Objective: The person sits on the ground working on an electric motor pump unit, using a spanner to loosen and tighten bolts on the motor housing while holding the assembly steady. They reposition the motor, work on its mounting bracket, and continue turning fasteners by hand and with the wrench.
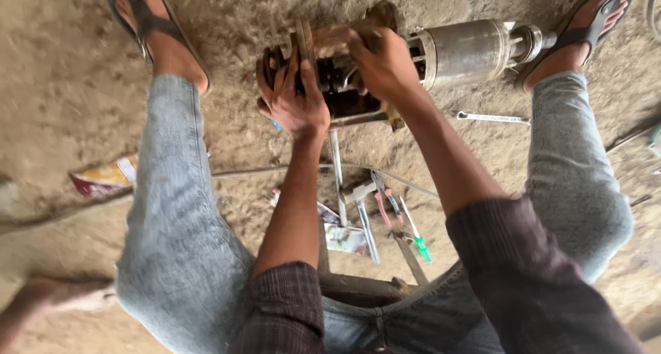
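Dark plaid sleeves point(544, 285) lowest in frame, jeans knees spread. Left hand point(292, 99) clamped on rusty end plate point(305, 40), right hand point(382, 65) gripping motor body point(468, 51), top centre. Housing partly opened; plate not yet off. Pliers point(383, 206), green screwdriver point(416, 233) on dirt below

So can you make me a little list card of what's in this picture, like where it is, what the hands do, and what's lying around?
Place: dusty dirt ground, person sitting with legs spread
Left hand: grips the rusty end of the pump motor
Right hand: pressed on top of the motor's middle part
Motor: lies on its side, silver metal casing to the right
Tools on ground: wrench, red-handled pliers, green-handled screwdriver
Feet: in sandals, either side of the motor
Litter: wrapper at left
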